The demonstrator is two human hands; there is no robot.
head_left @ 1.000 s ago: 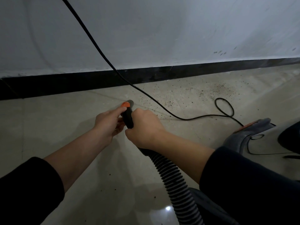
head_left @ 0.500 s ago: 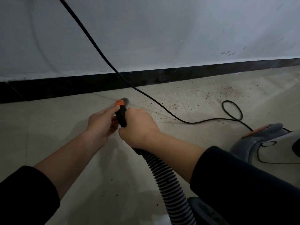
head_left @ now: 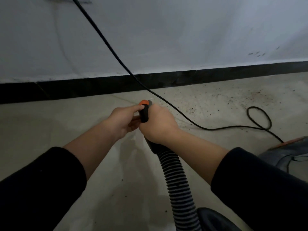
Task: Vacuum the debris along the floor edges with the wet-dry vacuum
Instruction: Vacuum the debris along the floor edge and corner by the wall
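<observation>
A black vacuum nozzle (head_left: pixel 144 114) with an orange tip points toward the black skirting (head_left: pixel 100 88). My right hand (head_left: pixel 157 125) is wrapped around the nozzle's handle from the right. My left hand (head_left: pixel 122 121) grips the nozzle near the orange tip from the left. The ribbed grey hose (head_left: pixel 178 184) runs back from the handle to the bottom edge. Dark debris specks (head_left: pixel 216 105) lie scattered on the beige floor to the right, apart from the nozzle.
A black power cord (head_left: pixel 116 55) hangs from the top, crosses the skirting and loops (head_left: pixel 259 118) on the floor at right. Part of the grey and orange vacuum body (head_left: pixel 286 154) sits at the right edge. A white wall rises behind.
Both hands and the nozzle have stayed together, shifting a little in the view as my head moved. The grip is unchanged.
</observation>
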